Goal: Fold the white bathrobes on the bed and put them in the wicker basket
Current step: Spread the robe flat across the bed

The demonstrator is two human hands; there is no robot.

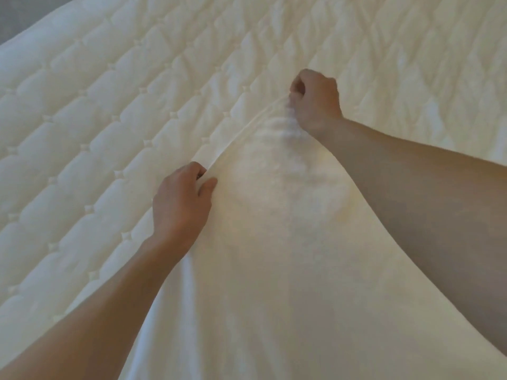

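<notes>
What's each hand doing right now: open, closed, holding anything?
Left hand: closed, pinching the edge of the white bathrobe.
Right hand: closed, gripping the same edge farther away.

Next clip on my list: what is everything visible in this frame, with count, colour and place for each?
bathrobe: one, white, spread from the near edge of the frame up to the middle, over the bed; its far edge is held by both hands.
bed: one, cream-white quilted surface, fills most of the frame.
grey surface: one patch, grey, top left corner beyond the bed; cannot tell whether it is floor or wall.
left hand: one, bare, centre left, pinches the robe's edge.
right hand: one, bare, upper centre right, slightly blurred, grips the same edge farther out.
</notes>
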